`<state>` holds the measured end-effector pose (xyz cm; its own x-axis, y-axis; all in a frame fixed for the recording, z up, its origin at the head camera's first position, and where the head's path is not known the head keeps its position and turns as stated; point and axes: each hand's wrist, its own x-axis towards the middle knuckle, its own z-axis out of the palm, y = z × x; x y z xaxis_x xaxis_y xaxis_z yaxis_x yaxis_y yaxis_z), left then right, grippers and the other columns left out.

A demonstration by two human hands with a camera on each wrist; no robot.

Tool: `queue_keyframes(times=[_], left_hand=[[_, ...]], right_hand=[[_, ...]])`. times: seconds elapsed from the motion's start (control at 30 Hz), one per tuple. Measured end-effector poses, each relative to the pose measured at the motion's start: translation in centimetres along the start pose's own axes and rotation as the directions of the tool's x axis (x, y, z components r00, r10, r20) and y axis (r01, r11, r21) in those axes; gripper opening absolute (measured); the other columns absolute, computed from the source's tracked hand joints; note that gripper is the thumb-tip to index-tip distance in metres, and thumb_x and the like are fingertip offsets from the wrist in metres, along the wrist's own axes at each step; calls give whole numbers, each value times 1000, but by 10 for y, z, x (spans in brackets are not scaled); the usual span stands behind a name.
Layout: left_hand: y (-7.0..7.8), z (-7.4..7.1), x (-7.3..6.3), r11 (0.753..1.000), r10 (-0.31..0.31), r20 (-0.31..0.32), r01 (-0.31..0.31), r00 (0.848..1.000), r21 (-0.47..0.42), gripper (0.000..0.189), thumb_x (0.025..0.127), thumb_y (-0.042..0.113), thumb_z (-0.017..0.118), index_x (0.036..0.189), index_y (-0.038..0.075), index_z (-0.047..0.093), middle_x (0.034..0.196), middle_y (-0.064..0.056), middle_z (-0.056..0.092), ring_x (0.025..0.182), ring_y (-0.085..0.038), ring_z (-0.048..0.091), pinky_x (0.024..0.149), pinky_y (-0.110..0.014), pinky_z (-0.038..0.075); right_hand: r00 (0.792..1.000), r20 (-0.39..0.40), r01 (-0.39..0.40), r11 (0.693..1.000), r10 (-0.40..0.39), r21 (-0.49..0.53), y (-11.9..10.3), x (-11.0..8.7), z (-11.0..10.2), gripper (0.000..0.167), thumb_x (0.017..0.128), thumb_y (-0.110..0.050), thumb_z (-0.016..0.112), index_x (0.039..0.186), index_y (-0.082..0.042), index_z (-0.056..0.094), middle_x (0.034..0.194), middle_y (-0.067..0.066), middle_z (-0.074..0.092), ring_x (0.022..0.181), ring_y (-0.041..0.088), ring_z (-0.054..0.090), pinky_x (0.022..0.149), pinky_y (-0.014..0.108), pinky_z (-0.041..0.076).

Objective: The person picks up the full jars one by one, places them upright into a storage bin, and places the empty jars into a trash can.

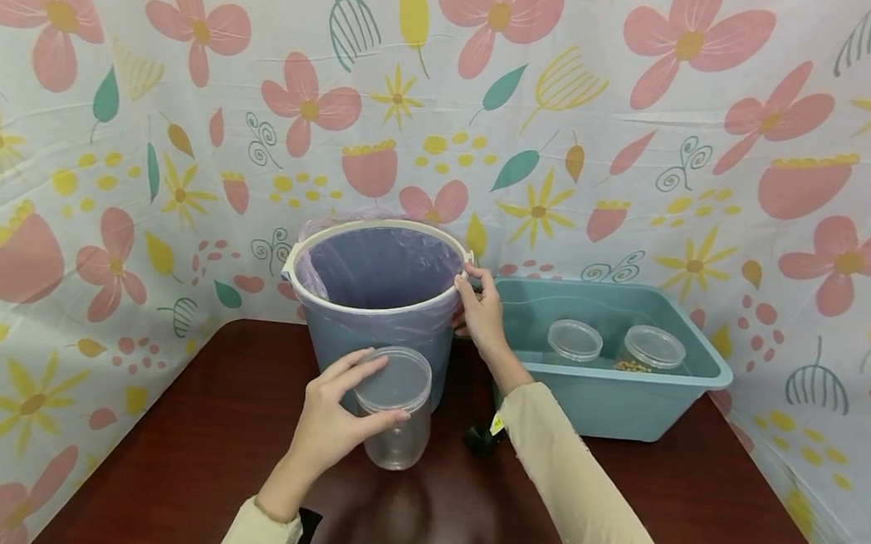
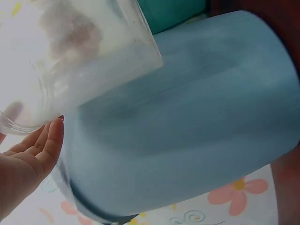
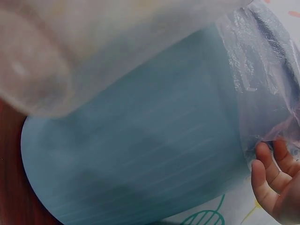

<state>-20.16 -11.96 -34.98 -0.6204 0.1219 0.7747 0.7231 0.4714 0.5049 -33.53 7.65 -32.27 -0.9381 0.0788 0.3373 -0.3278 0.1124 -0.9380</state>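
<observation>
My left hand (image 1: pixel 332 416) grips a clear plastic jar (image 1: pixel 397 441) round its upper part, thumb and fingers on opposite sides near the lid (image 1: pixel 397 374). The jar is upright in front of a blue trash bin (image 2: pixel 187 112) and seems to have nothing inside. A thin purple-pink liner bag (image 3: pixel 262 103) covers the bin's mouth and folds down over the outside, under a cream rim ring (image 1: pixel 381 309). On the bin's right side, my right hand (image 1: pixel 485 315) pinches the rim with thumb and fingers; its lower fingers are partly hidden beside the bin.
Right of the bin stands a teal plastic tub (image 1: pixel 601 403). In it are a lidded clear jar (image 1: pixel 575 342) and another lidded jar (image 1: pixel 650 350) holding yellowish pieces. The dark red-brown table (image 1: pixel 157 489) meets a flower-patterned cloth (image 1: pixel 409 90) behind and at the sides.
</observation>
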Motion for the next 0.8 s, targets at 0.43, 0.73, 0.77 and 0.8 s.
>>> queue_keyframes(times=[0.43,0.73,0.77,0.8], left_hand=[[20,-25,41,990,144,-85,-144,986,14,61,49,15,88,105,4,67,111,-12,58,104,-23,54,83,-29,43],[37,-39,71,978,200,-165,-206,966,-22,58,55,16,85,108,1,65,113,-14,57,108,-22,51,85,-34,41],[39,-39,73,977,203,-176,-211,963,-26,58,57,20,85,108,2,65,113,-14,57,108,-23,51,85,-35,40],[40,-39,75,976,205,-187,-214,961,-27,58,59,25,84,108,2,65,113,-15,57,108,-23,51,85,-35,40]], right_hand=[[1000,1,5,1000,-5,-2,1,-1,0,41,92,-33,47,128,-13,45,52,9,53,42,21,51,37,29,41],[1000,-5,17,1000,-17,-15,2,0,0,41,92,-34,47,127,-14,46,52,8,53,42,23,52,36,29,41],[1000,-7,18,1000,-18,-16,2,1,0,41,91,-34,47,127,-13,46,51,8,53,43,24,52,36,29,41],[1000,-6,19,1000,-19,-17,2,1,0,41,92,-34,47,127,-13,46,51,8,53,43,25,52,36,29,41]])
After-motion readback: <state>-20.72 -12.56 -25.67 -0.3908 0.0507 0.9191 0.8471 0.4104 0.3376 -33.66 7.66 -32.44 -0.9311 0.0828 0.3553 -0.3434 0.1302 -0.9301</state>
